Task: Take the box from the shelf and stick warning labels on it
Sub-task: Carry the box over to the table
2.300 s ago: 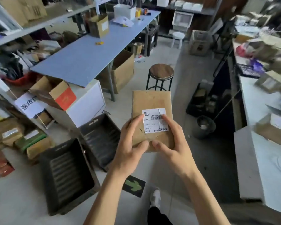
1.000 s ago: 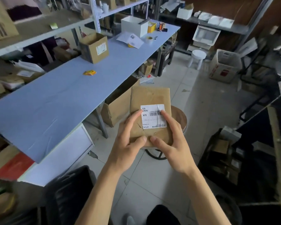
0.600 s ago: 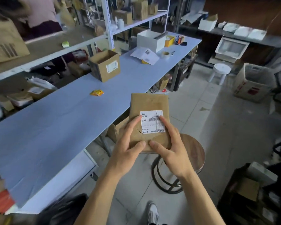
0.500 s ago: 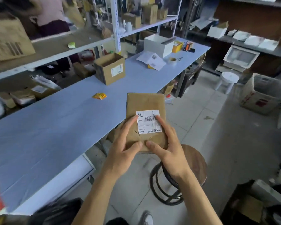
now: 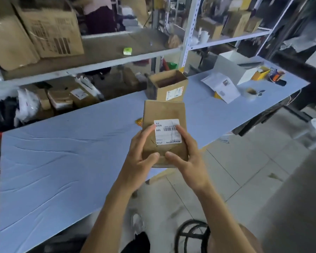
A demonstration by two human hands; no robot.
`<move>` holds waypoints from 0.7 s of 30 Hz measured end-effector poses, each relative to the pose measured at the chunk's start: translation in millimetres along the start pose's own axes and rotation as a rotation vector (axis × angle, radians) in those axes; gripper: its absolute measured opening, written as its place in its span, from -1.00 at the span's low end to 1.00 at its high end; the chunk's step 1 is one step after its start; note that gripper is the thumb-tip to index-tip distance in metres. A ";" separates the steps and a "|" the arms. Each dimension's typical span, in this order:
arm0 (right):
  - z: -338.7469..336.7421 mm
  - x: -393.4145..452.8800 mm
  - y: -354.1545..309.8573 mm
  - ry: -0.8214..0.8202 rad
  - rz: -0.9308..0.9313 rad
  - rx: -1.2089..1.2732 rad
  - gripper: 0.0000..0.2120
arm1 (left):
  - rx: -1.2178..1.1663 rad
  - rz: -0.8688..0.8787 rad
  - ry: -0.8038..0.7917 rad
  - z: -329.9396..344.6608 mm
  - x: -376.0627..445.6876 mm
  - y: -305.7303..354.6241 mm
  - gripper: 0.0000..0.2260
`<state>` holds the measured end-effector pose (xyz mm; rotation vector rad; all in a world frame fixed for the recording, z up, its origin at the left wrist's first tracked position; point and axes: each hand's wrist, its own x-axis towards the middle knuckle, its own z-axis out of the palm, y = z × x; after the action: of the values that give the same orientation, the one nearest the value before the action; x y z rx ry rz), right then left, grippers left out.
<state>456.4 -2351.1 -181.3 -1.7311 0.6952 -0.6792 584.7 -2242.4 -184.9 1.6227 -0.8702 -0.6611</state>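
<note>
Box [image 5: 164,128], a flat brown cardboard parcel, is being held in the air above the near edge of the blue table [image 5: 62,161], touching neither the table nor the shelf [image 5: 91,57] behind it. It is being carried with its broad face turned up toward the camera, so that the white shipping label [image 5: 167,132] with its barcode is showing; this orientation is likely serving to keep a flat, clear surface ready for the warning labels, none of which can be seen on the box yet.

Left hand [image 5: 140,157] is gripping the lower left part of the box, fingers curled up along the left edge and thumb pressing on the top face. Right hand [image 5: 187,157] is mirroring it on the lower right, its forefinger lying over the edge of the shipping label and its thumb resting near the box's lower margin. Both hands are partly closed around the box, the thumb tips lying near each other but not touching. Both forearms are reaching forward and converging on the box, wrists roughly level.

An open carton [image 5: 167,86] is standing on the table beyond the box, and a small yellow item [image 5: 138,122] is lying just left of it, partly hidden. A stool [image 5: 193,234] is showing low in the view.
</note>
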 end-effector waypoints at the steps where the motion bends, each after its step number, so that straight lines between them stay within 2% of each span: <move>1: 2.7 17.0 -3.3 -0.009 -0.001 -0.007 -0.32 | -0.008 0.003 0.008 -5.6 15.1 0.3 -0.40; 8: 31.7 115.6 -8.7 -0.108 0.003 -0.037 -0.33 | -0.015 0.005 0.079 -45.9 96.7 -5.5 -0.40; 16: 70.3 184.3 5.4 -0.335 -0.004 -0.055 -0.32 | -0.078 -0.096 0.279 -73.5 125.0 -21.8 -0.39; 21: 78.1 221.1 24.7 -0.493 -0.025 -0.025 -0.32 | -0.072 -0.159 0.418 -68.4 138.0 -31.1 -0.41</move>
<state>658.1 -2471.5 -202.2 -1.8359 0.3385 -0.2394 724.0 -2314.0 -196.6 1.6943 -0.4126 -0.4305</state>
